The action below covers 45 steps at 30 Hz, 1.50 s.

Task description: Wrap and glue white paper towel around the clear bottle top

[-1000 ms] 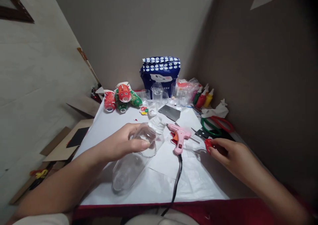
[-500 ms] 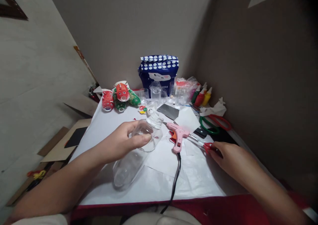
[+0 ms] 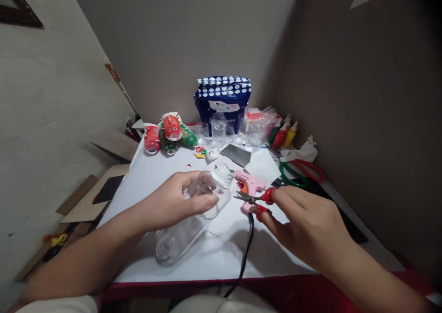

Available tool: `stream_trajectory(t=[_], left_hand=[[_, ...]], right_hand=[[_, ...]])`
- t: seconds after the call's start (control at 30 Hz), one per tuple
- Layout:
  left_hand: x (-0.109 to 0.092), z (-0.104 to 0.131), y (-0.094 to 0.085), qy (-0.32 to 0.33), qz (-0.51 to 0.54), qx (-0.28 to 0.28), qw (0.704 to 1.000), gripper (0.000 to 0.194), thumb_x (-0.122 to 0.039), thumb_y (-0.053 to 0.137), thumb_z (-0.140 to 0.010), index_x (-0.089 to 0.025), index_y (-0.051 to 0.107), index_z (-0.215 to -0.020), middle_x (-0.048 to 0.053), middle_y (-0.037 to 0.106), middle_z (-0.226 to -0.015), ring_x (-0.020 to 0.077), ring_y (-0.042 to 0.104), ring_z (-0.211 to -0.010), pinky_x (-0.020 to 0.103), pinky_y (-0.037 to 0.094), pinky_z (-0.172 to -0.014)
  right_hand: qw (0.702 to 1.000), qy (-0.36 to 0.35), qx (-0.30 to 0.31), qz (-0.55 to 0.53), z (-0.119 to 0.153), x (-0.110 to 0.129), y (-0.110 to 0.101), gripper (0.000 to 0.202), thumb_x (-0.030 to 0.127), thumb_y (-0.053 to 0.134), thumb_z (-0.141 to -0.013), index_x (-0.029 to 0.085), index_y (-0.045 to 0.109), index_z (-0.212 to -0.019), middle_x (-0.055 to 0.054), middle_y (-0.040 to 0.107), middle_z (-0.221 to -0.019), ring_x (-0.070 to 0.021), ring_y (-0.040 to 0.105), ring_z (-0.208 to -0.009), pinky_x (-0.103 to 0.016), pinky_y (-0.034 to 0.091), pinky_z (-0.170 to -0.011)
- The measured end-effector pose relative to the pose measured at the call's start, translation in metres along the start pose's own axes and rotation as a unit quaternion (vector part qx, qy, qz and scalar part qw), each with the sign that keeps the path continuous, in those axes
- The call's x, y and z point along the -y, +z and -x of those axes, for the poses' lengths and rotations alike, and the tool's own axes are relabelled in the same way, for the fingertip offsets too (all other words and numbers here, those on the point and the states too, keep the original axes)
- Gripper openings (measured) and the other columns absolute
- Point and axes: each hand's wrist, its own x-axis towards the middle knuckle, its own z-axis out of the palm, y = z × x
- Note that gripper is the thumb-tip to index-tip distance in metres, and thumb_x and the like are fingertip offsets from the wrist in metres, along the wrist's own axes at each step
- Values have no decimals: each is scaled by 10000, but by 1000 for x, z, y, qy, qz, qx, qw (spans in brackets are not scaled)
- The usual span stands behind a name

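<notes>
Two bare hands are working over the white-covered surface (image 3: 272, 253). The left hand (image 3: 172, 205) is gripping a clear plastic bottle (image 3: 174, 239), thumb on the near side, holding it at a slant with a white, ridged piece (image 3: 223, 176) at its far end. The right hand (image 3: 307, 216) is holding small red-handled metal scissors (image 3: 257, 200), thumb and finger at the handle loops, the blades parted and pointing toward the bottle. Just beyond the scissors, and partly behind them, a pink glue gun (image 3: 249, 184) is lying with its black cord (image 3: 244, 262) trailing toward the near edge. Farther back, a dark grey rectangular sheet (image 3: 236, 155) is lying beside white paper (image 3: 264, 166). Red and green fish-shaped figures (image 3: 171, 128) are sitting at the back left; a blue bag with white dots (image 3: 223, 113) is standing behind clear plastic cups (image 3: 218, 128), and green, red and yellow squeeze bottles (image 3: 280, 137) are standing at the back right.
</notes>
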Motion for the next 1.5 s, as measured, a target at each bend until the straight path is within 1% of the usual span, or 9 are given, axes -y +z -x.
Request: stream_trajectory(t=[0.13, 0.27, 0.4, 0.6, 0.77, 0.93, 1.13, 1.4, 1.5], left_hand=[[-2, 1, 1, -5, -1, -5, 1000, 345, -488, 625, -785, -159, 636, -885, 32, 642, -845, 187, 579, -775, 282, 471, -706], [0, 1, 1, -16, 3, 5, 1000, 316, -472, 614, -804, -162, 635, -862, 21, 643, -826, 175, 572, -765, 274, 443, -709], [2, -1, 0, -9, 21, 14, 1000, 337, -492, 603, -821, -157, 637, -842, 11, 626, -786, 157, 551, -729, 262, 429, -685], [5, -3, 1, -11, 15, -2, 1000, 338, -491, 595, -829, -156, 640, -846, 19, 630, -796, 168, 563, -743, 277, 446, -697], [7, -5, -1, -7, -1, 10, 1000, 330, -482, 601, -825, -161, 648, -890, 26, 650, -848, 178, 578, -783, 277, 452, -721], [8, -5, -1, -7, -2, 4, 1000, 323, -487, 611, -826, -168, 645, -868, 7, 640, -818, 159, 561, -750, 255, 429, -695], [7, -6, -1, -22, 6, 11, 1000, 289, -453, 608, -834, -169, 637, -879, 4, 623, -816, 154, 547, -747, 252, 423, -692], [7, -7, -1, -11, 4, 8, 1000, 316, -478, 592, -848, -164, 627, -863, 3, 615, -807, 149, 535, -742, 253, 414, -682], [8, -7, -1, -17, -4, 3, 1000, 324, -491, 593, -846, -168, 621, -857, -3, 611, -803, 146, 535, -743, 250, 413, -678]], right_hand=[[997, -33, -2, 63, -9, -2, -3, 204, 274, 543, -895, 196, 570, -709, -8, 559, -601, -163, 511, -549, -295, 281, -544], [995, -53, 5, 80, -13, -2, -5, 212, 271, 535, -906, 195, 563, -710, -13, 569, -607, -170, 524, -553, -303, 285, -558], [994, -52, 11, 95, -16, -1, -4, 224, 243, 513, -907, 200, 562, -692, -18, 573, -590, -176, 524, -539, -305, 286, -559], [996, -27, 33, 74, -18, -2, -1, 190, 223, 512, -882, 193, 597, -715, -21, 621, -606, -166, 559, -534, -295, 264, -521], [998, -11, 57, 26, -17, -5, 1, 173, 263, 543, -860, 199, 600, -709, 0, 617, -601, -146, 549, -508, -281, 245, -492], [998, -18, 52, 38, -18, -6, 4, 189, 243, 532, -858, 196, 592, -684, -3, 609, -582, -149, 550, -497, -283, 255, -499], [997, -28, 45, 60, -21, -4, 5, 167, 232, 540, -857, 190, 608, -710, -15, 623, -596, -158, 563, -510, -293, 245, -501], [997, -23, 67, 39, -21, -7, 7, 143, 243, 551, -859, 190, 617, -743, -15, 646, -625, -164, 594, -552, -290, 276, -530], [996, -16, 77, 31, -22, -7, 7, 133, 229, 549, -851, 186, 625, -751, -12, 643, -615, -161, 585, -531, -284, 268, -518]])
